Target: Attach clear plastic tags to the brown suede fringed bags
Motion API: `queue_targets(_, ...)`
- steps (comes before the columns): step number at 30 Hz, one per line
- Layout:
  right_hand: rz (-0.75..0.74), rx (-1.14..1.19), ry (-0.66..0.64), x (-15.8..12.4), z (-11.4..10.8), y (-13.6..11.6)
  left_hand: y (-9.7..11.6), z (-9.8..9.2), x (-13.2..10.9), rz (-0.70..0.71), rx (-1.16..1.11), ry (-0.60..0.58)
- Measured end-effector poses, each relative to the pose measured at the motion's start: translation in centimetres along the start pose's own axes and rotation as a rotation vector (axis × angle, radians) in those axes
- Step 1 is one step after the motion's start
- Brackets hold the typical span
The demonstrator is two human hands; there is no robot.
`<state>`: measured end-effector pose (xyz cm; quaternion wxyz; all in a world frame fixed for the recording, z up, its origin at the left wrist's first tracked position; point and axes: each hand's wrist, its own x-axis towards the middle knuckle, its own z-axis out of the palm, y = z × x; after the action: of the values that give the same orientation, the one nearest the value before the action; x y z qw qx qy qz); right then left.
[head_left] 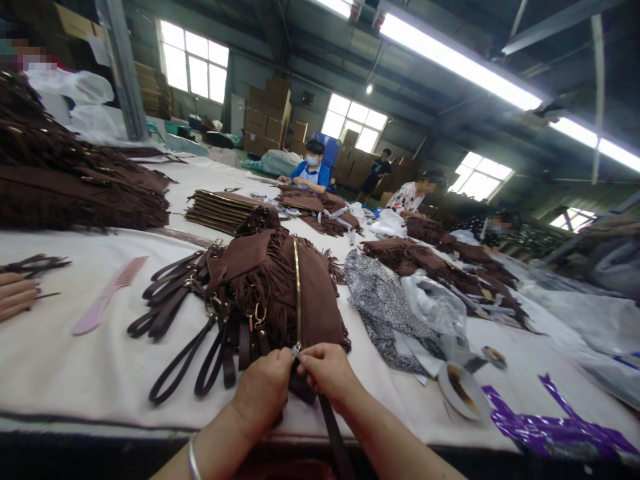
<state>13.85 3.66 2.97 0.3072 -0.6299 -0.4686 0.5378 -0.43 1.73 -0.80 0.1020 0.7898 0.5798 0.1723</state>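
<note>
I record the brown suede fringed bag (320, 300) on the white worktop (75, 380), its gold zipper (298, 293) running straight away from me. At the bag's near edge, left hand (265, 393) and right hand (327, 373) pinch the zipper's end together, equally close.

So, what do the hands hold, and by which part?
Left hand and right hand pinch the bag at the near end of its zip.
</note>
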Motion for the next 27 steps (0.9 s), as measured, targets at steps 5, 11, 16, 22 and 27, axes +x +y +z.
queue_targets(5, 0.024, 0.020, 0.068, -0.6, 0.0, 0.3, 0.4, -0.1, 0.4, -0.050, -0.297, 0.000)
queue_targets(11, -0.026, 0.097, 0.102, -0.2, 0.4, 1.4, 0.9, -0.9, 0.8, -0.192, -0.675, -0.035)
queue_targets(16, -0.057, 0.104, 0.091, -0.1, 0.4, 1.5, 1.6, -0.7, 0.5, -0.517, -1.221, -0.202)
queue_targets(22, 0.040, 0.305, 0.023, -0.2, 0.7, 1.8, 1.2, -0.4, 0.2, -0.672, -1.796, -0.351)
queue_targets(27, 0.083, 0.361, -0.055, -0.4, 0.7, 1.9, 0.6, -0.6, 0.4, -0.843, -2.112, -0.502)
